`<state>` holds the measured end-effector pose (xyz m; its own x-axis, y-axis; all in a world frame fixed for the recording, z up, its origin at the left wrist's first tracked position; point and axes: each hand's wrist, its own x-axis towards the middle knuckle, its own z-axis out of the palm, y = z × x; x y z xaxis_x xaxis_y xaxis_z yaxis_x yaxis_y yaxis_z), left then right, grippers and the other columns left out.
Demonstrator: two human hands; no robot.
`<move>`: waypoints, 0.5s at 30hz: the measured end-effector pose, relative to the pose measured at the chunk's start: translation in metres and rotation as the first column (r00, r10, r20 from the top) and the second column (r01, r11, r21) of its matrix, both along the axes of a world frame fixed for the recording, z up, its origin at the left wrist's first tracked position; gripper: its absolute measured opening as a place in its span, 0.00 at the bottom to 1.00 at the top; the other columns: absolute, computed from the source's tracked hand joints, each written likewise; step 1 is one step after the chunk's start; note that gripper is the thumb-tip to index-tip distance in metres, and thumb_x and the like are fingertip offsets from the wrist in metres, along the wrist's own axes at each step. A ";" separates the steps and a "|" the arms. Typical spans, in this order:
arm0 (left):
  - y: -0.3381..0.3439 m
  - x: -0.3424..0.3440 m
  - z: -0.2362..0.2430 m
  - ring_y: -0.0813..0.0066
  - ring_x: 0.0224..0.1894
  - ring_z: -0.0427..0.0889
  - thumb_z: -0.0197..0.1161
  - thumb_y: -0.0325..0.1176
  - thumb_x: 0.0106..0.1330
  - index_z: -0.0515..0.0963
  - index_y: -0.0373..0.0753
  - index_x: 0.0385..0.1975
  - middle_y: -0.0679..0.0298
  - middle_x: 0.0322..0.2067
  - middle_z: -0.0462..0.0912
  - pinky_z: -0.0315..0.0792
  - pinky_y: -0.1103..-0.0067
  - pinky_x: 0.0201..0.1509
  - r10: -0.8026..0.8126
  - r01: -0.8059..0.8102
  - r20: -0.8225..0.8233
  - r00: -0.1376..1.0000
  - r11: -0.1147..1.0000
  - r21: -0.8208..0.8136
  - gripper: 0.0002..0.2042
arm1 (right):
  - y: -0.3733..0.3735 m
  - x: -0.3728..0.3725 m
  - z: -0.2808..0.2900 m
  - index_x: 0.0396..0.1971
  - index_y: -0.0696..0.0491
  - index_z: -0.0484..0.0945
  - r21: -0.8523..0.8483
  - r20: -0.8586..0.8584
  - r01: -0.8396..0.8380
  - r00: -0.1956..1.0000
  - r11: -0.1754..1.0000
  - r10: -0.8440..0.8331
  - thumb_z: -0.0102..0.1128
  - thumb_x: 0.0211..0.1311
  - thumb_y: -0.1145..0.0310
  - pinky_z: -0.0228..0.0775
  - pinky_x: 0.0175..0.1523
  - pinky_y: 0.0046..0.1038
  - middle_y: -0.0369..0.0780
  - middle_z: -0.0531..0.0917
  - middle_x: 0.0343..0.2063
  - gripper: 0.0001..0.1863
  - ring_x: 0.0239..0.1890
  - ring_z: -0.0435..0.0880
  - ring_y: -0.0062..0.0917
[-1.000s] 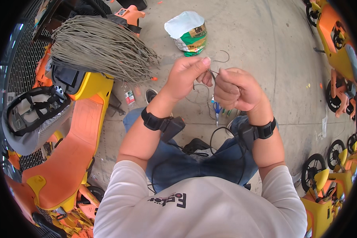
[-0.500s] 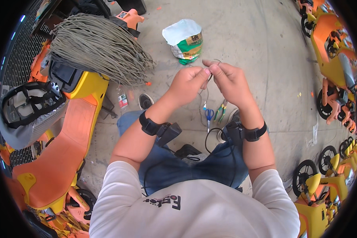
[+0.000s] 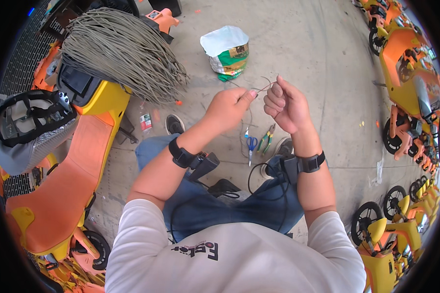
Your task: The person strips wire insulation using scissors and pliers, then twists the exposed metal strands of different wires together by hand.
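Observation:
My left hand (image 3: 230,110) is closed, thumb against the curled fingers, pinching a thin grey-brown wire (image 3: 265,89). The wire bridges the small gap to my right hand (image 3: 289,105), whose fingers are curled in with the thumb side up; it passes in at the top of those fingers. One loose strand curves up between the hands. A longer length seems to hang down below my left hand. Under the hands, on the floor, lie blue-handled scissors (image 3: 251,143) and green-and-yellow-handled pliers (image 3: 266,138), with a small white-and-blue item (image 3: 247,132) beside them.
An open white-and-green bag (image 3: 225,51) stands ahead. To the left, a large bundle of grey cables (image 3: 122,56) rests on a yellow-and-orange scooter (image 3: 90,146), near a grey helmet-like shell (image 3: 27,141). A clear packet (image 3: 145,122) lies on the floor. More scooters (image 3: 406,63) line the right side.
My hands have drawn apart from touching, the right one moving right and turning its curled fingers into view. The wire now shows between them. The whole view has shifted slightly.

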<state>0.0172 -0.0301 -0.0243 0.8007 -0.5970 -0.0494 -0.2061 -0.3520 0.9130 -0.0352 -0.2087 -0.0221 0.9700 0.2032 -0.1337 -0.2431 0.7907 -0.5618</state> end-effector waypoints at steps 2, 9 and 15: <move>0.004 0.001 -0.001 0.80 0.20 0.66 0.50 0.45 0.68 0.71 0.35 0.18 0.67 0.14 0.69 0.62 0.80 0.26 0.000 0.000 0.025 1.000 1.000 -0.009 0.21 | 0.002 0.000 0.001 0.23 0.54 0.72 -0.020 0.031 0.010 0.999 1.000 -0.009 0.43 0.68 0.58 0.55 0.24 0.21 0.30 0.63 0.13 0.18 0.17 0.58 0.17; 0.008 0.002 0.002 0.75 0.21 0.72 0.49 0.46 0.67 0.75 0.34 0.20 0.63 0.17 0.74 0.66 0.77 0.28 -0.013 0.011 0.092 0.996 1.000 0.018 0.21 | 0.019 0.001 0.015 0.44 0.62 0.76 -0.273 0.045 0.154 0.988 0.950 -0.147 0.46 0.68 0.60 0.62 0.27 0.23 0.42 0.82 0.34 0.20 0.22 0.66 0.17; 0.004 0.008 -0.007 0.75 0.20 0.70 0.49 0.46 0.67 0.76 0.35 0.20 0.64 0.14 0.71 0.65 0.77 0.27 0.003 -0.004 0.106 0.994 1.000 0.009 0.21 | 0.032 0.017 -0.015 0.45 0.63 0.76 -0.779 0.473 0.486 0.870 0.396 -0.139 0.48 0.67 0.61 0.59 0.24 0.18 0.42 0.83 0.36 0.19 0.20 0.66 0.14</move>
